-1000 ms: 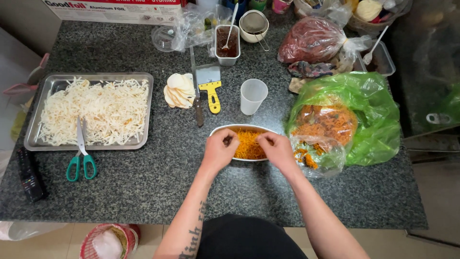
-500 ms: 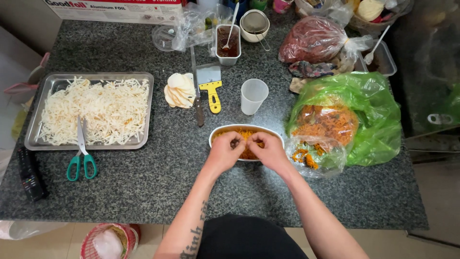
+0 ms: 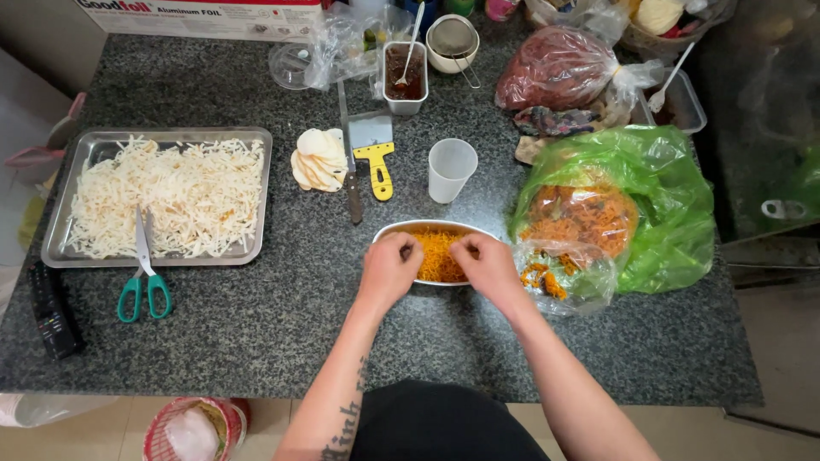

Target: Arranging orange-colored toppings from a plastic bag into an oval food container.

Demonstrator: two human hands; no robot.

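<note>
Oval bowl [image 3: 431, 229] of orange shreds [image 3: 437, 253] was set on the granite counter [image 3: 282, 316], at 9 o'clock of the green bag [image 3: 658, 183]. Left hand [image 3: 389, 271] and right hand [image 3: 487, 266] were curled in over it, fingertips pinching shreds. Step was judged as working the shreds by hand. Steady bowl and light pinches were called for next. Plastic cup [image 3: 449, 169] stood at 12 o'clock, noodle tray [image 3: 85, 149] at 9.

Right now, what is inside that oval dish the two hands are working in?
The oval dish holds orange shredded food. The left hand and right hand cover its near side, so whatever lies beneath them, and the dish's bottom, cannot be seen.
</note>
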